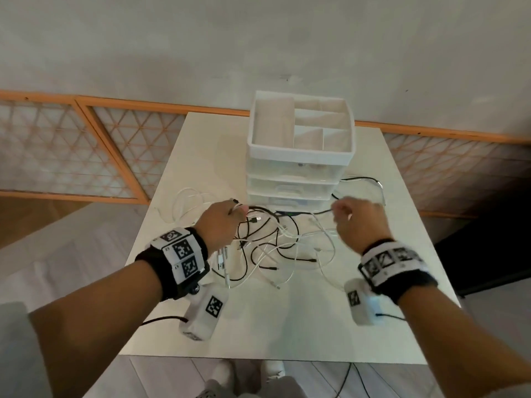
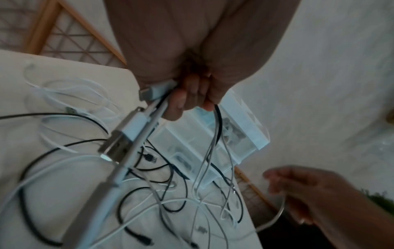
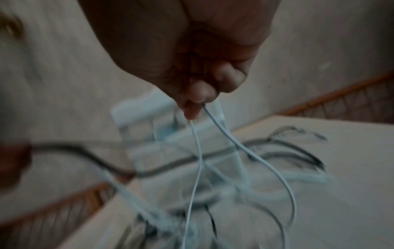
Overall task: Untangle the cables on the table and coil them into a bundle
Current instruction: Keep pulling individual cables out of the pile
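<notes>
A tangle of black and white cables [image 1: 275, 245] lies on the white table [image 1: 287, 326] in front of the drawer unit. My left hand [image 1: 227, 222] is raised over its left side and grips several cable ends [image 2: 132, 128], white USB plugs and a black lead among them. My right hand [image 1: 359, 222] is lifted on the right and pinches white cable strands [image 3: 198, 151] that hang down into the pile. A black cable [image 1: 304, 213] stretches between the two hands. A loose white cable loop [image 1: 189, 202] lies at the left.
A white plastic drawer unit [image 1: 298, 156] with a compartment tray on top stands at the back middle of the table. Another black cable [image 1: 365, 182] loops beside it on the right. Orange-framed lattice panels [image 1: 86, 150] stand behind the table. The floor shows below the near edge.
</notes>
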Demonstrator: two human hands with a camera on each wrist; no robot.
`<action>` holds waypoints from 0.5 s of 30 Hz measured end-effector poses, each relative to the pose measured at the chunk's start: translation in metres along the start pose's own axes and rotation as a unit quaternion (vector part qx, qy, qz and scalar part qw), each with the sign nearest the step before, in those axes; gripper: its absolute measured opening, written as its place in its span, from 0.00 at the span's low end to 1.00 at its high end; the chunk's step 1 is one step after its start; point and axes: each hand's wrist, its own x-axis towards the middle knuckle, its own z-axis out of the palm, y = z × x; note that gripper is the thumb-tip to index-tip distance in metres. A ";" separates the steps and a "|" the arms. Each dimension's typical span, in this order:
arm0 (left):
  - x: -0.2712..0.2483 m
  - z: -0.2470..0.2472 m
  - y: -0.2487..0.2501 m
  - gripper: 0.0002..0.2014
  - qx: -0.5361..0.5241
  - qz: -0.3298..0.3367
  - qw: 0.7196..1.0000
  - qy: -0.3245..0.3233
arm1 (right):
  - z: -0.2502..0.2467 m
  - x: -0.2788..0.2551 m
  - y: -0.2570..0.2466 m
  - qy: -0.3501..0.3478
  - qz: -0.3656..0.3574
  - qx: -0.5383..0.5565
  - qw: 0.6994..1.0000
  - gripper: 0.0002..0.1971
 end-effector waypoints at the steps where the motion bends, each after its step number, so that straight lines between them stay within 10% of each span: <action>1: 0.003 0.000 0.004 0.17 -0.021 -0.003 1.000 0.003 | -0.021 0.007 -0.007 0.055 -0.024 0.054 0.997 0.10; 6: 0.008 0.004 0.031 0.15 -0.165 -0.043 0.985 -0.004 | -0.099 0.020 -0.041 0.228 -0.087 0.191 0.951 0.11; 12: 0.003 0.008 0.084 0.13 -0.293 -0.017 0.956 0.000 | -0.083 0.003 -0.069 0.008 -0.164 0.112 0.980 0.15; 15: -0.002 0.020 0.099 0.11 -0.295 0.008 0.954 -0.056 | -0.081 0.003 -0.078 0.011 -0.174 0.160 0.972 0.16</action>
